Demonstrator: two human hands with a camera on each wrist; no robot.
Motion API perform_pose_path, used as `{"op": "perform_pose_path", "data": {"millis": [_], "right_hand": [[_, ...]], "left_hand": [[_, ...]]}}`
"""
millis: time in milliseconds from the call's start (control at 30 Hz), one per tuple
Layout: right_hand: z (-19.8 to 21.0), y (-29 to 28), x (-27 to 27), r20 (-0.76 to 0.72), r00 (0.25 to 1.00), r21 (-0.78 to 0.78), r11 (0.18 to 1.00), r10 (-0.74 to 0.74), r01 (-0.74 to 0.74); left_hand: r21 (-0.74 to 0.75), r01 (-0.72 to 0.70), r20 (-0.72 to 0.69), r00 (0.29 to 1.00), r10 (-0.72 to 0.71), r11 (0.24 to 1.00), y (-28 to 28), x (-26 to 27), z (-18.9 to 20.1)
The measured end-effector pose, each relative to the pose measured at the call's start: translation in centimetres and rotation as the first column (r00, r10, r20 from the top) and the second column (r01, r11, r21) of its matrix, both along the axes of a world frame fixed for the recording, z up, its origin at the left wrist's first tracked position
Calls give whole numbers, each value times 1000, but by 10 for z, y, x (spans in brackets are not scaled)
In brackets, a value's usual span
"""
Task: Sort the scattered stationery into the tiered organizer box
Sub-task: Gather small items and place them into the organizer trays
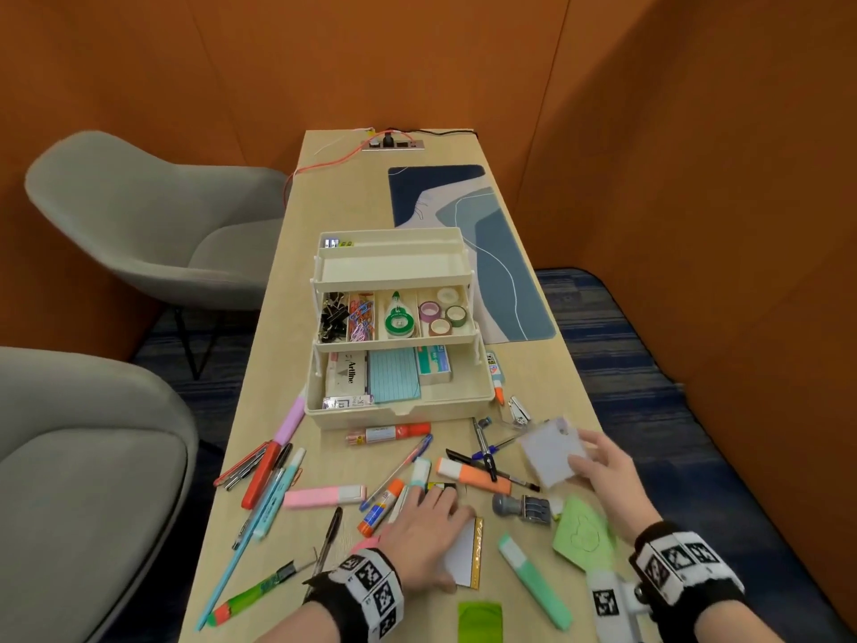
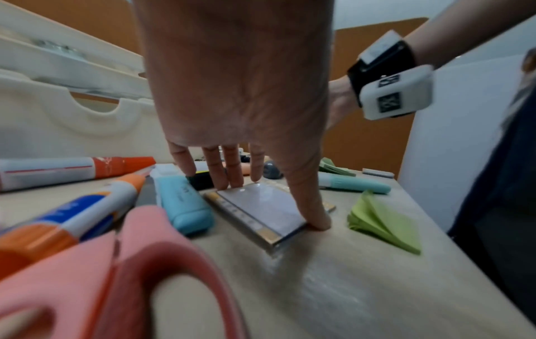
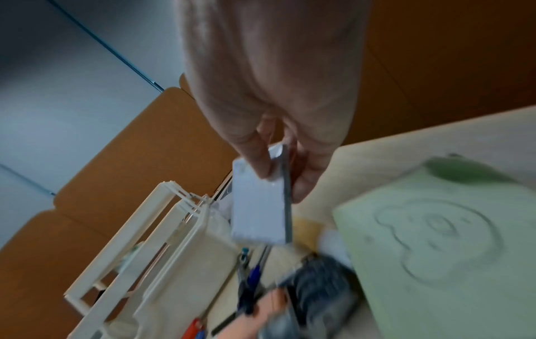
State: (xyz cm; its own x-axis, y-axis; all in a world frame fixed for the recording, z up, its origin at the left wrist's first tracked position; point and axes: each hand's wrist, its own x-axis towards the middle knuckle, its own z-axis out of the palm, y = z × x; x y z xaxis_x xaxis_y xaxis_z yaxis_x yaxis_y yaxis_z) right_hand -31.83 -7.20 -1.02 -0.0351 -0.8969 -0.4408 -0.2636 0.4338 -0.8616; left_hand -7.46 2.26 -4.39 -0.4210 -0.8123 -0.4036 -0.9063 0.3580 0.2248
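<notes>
R hand [image 1: 605, 475] pinches a pale notepad [image 1: 549, 450], lifted just R of the organizer box [image 1: 399, 406]. L hand [image 1: 424, 533], fingers spread, presses a white pad w/ gold edge [image 1: 468, 556] on the table [image 1: 278, 563].

Pale purple notepad [image 1: 549, 450] held up by right hand [image 1: 607, 475], near cream organizer box [image 1: 399, 410]. White pad with gold edge [image 1: 468, 552] pressed flat on table [image 1: 297, 225] by left hand [image 1: 424, 531]. Pens, markers scattered around.
</notes>
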Motion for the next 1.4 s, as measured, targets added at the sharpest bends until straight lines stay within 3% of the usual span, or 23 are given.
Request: {"op": "perform_pose_path", "data": {"millis": [167, 300, 367, 467, 600, 667, 733, 800, 900, 967, 1033, 1133, 1233, 1333, 1400], "right_hand": [[-9, 39, 15, 170, 985, 103, 994, 27, -45], [-9, 44, 27, 272, 962, 156, 985, 32, -77], [-11, 45, 35, 327, 943, 197, 971, 64, -134], [-15, 48, 50, 331, 932, 205, 953, 148, -224], [-16, 53, 72, 255, 955, 137, 972, 152, -191], [-15, 54, 79, 230, 965, 87, 986, 122, -145], [-15, 56, 84, 197, 973, 43, 990, 122, -133], [-16, 57, 84, 125, 980, 6, 988, 154, -156], [-14, 56, 66, -184, 966, -106, 974, 181, -202], [-17, 55, 37, -510, 846, -124, 960, 156, -251], [-24, 58, 8, -705, 679, 7, 960, 203, -279], [-34, 68, -15, -735, 571, 197, 921, 366, -337], [-36, 73, -17, -758, 538, 183, 911, 370, -369], [-35, 71, -17, -736, 604, 140, 941, 306, -308], [-33, 66, -20, -673, 689, 116, 958, 270, -262]], "left_hand": [[7, -45, -33, 998, 45, 999, -4, -2, 4], [25, -140, -196, 970, 142, 990, -4, 2, 7], [82, -242, -341, 905, 256, 967, -8, 7, 9], [238, -375, -548, 710, 443, 896, -16, 13, 14], [380, -500, -657, 445, 608, 778, -21, 16, 20], [438, -505, -687, 346, 639, 744, -22, 16, 20], [450, -477, -693, 346, 632, 755, -20, 16, 18], [423, -440, -678, 426, 599, 792, -18, 15, 14], [393, -440, -668, 467, 580, 807, -19, 13, 16], [415, -456, -680, 420, 601, 788, -19, 13, 17], [463, -469, -691, 340, 638, 752, -20, 15, 15], [496, -507, -679, 279, 679, 705, -21, 18, 10], [564, -495, -665, 203, 719, 661, -22, 18, 11], [615, -465, -639, 179, 748, 637, -22, 18, 15], [656, -454, -605, 163, 780, 603, -23, 21, 16]]}}
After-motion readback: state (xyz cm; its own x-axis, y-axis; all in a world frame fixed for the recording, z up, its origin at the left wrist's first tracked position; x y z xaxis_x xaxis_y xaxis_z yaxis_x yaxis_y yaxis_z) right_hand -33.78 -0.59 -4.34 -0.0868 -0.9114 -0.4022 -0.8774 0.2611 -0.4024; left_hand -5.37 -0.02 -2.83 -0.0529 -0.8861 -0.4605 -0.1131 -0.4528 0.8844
